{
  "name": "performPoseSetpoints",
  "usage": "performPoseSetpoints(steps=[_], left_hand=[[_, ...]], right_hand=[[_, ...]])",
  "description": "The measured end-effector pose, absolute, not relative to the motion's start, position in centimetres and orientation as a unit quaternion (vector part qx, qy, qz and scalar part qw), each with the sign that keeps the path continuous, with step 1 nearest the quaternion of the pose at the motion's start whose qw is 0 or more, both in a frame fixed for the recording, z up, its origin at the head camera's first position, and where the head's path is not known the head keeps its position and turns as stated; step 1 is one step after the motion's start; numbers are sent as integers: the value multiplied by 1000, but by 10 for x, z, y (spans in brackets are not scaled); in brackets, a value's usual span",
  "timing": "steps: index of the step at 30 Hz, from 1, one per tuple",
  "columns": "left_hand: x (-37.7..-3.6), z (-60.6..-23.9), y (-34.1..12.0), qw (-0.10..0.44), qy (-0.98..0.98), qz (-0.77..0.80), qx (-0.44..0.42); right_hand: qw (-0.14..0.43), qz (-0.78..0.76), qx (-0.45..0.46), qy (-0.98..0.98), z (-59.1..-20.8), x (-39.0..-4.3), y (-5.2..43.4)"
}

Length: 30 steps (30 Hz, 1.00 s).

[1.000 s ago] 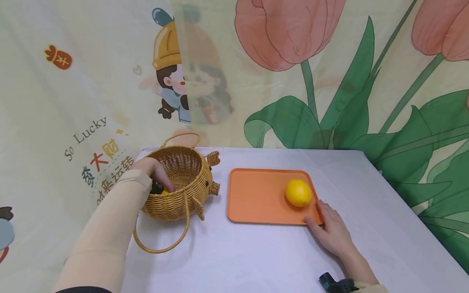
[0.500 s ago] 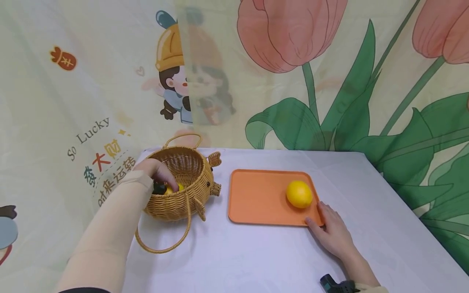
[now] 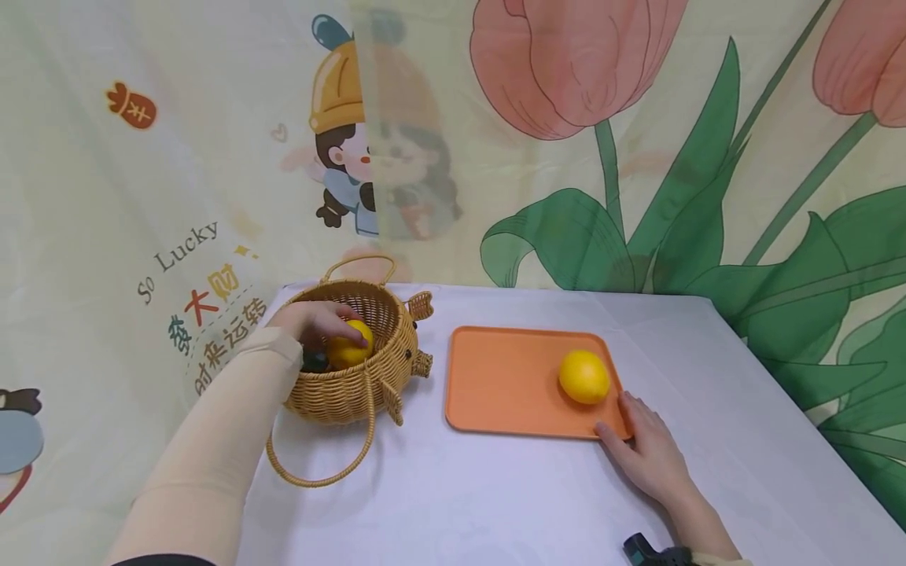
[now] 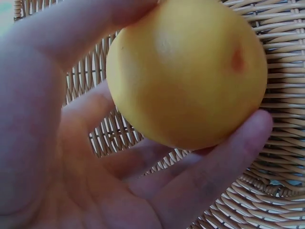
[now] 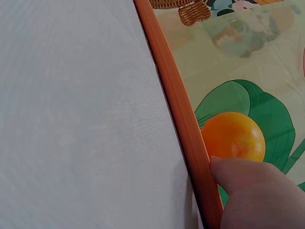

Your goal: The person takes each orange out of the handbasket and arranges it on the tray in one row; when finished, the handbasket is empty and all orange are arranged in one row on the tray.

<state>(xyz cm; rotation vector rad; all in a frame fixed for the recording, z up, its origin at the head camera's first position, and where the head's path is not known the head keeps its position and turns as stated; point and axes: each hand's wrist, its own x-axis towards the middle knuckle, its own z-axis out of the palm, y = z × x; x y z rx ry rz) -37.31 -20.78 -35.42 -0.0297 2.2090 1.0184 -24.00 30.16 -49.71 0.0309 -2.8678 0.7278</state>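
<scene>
Behind the white surface [image 3: 495,503] hangs a pale curtain [image 3: 219,63] printed with pink tulips [image 3: 576,67], green leaves [image 3: 573,228], a cartoon figure [image 3: 341,149] and lettering [image 3: 187,253].

I face printed cloth hung like a wall, pale cream and lightly creased. On my right, big pink tulips [image 3: 576,63] climb over broad green leaves [image 3: 569,236]. On my left, a cartoon figure [image 3: 336,94] wears a yellow-orange hat, its right half veiled where one layer of fabric overlaps another. Near it I see a small red pouch [image 3: 132,106] and the words "So Lucky" [image 3: 177,263] (tilted uphill, above bright Chinese characters [image 3: 201,305]). Before me stands a table under a white cloth [image 3: 495,503], its far edge meeting the hanging fabric. The light reaches me soft and even, leaving only faint, blurred shadows on the white.
</scene>
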Motion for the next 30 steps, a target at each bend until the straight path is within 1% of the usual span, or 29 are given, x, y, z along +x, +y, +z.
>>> performPoseSetpoints(steps=[3, 5, 11, 19, 24, 30], left_hand=[[-371, -353, -208, 336, 855, 395, -21], [-371, -353, -209, 339, 852, 398, -22], [-372, -354, -211, 319, 872, 372, -4], [-371, -352, -208, 255, 913, 316, 28], [-369, -351, -204, 241, 929, 279, 35], [-369, -354, -204, 232, 932, 279, 28]], right_hand=[[93, 243, 12, -965, -497, -240, 302], [92, 243, 12, -966, -498, -240, 302], [91, 243, 11, -966, -497, -240, 302], [94, 242, 15, -966, -496, -240, 303], [97, 243, 20, -965, -496, -240, 304], [100, 245, 20, -964, -498, -240, 304]])
